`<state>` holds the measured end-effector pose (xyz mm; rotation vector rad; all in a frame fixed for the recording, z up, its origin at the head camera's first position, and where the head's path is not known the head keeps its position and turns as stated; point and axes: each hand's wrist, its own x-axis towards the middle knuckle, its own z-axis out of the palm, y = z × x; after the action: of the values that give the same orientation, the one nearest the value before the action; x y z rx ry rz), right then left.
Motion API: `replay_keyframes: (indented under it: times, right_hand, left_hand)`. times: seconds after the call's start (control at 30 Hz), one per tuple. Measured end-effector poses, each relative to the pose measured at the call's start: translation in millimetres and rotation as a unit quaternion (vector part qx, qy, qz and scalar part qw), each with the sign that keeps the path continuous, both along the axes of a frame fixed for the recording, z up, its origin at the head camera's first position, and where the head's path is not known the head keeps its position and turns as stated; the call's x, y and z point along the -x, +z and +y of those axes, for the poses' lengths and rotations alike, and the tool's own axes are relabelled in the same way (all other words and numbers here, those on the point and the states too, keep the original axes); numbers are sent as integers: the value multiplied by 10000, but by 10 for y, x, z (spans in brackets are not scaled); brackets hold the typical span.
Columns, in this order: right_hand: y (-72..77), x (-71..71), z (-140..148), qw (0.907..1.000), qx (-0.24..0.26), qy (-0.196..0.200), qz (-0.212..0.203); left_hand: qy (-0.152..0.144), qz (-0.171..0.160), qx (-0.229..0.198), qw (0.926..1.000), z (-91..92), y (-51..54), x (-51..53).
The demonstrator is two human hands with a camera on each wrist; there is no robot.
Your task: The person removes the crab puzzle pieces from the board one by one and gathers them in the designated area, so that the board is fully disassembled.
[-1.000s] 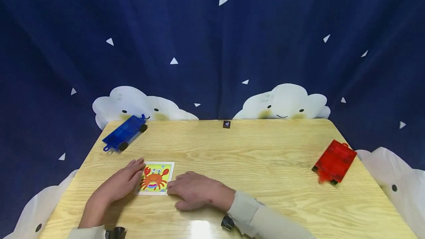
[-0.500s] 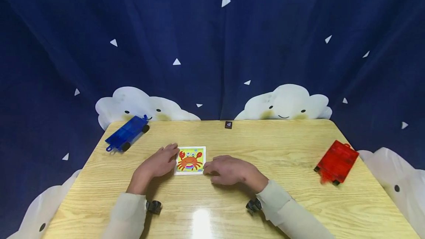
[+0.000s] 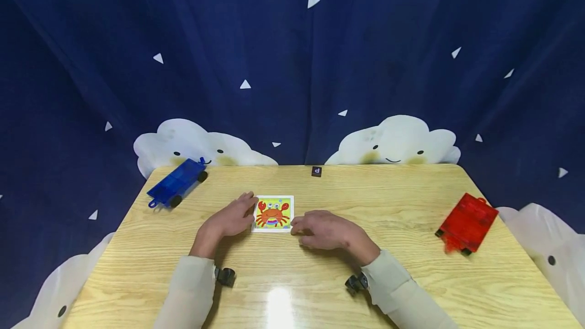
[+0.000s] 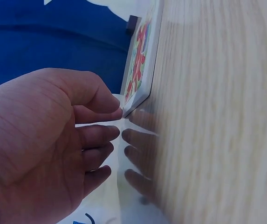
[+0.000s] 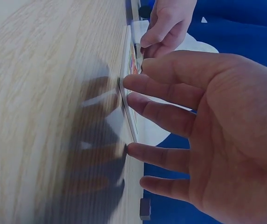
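Note:
A square, white-bordered picture tile point(image 3: 272, 214) showing a red crab on yellow lies flat near the middle of the table. Its thick white edge shows in the left wrist view. My left hand point(image 3: 232, 216) is at the tile's left edge, fingertips touching or very near it; in the left wrist view the fingers point(image 4: 98, 135) are loosely extended. At the right edge, my right hand point(image 3: 325, 229) touches the tile with its fingertips. The right wrist view has these fingers point(image 5: 166, 116) spread and fairly straight, with the thumb above. Neither hand wraps round the tile.
A blue toy wagon point(image 3: 178, 183) with black wheels stands at the back left. A red toy wagon point(image 3: 469, 221) is near the right edge. A small black square marked with a letter point(image 3: 316, 171) lies at the back edge, before a dark blue curtain point(image 3: 292, 65).
Both hands and the crab tile have moved together to the right and away from me, from the left part of the table towards its middle. Both wagons stay in place.

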<state>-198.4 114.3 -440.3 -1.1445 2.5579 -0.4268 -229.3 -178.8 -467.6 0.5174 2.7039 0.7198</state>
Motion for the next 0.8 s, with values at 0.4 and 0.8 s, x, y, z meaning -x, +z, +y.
replay_keyframes:
  times: [0.4,0.8]
  right_hand:
    - [-8,16,9,9999,103,-23,59]
    - [8,77,29,9992,321,-61,-208]
  left_hand:
    - [37,-67,-91,9999,-20,19,-19]
    - [-115,178,-313,9993,-4,-12,-43]
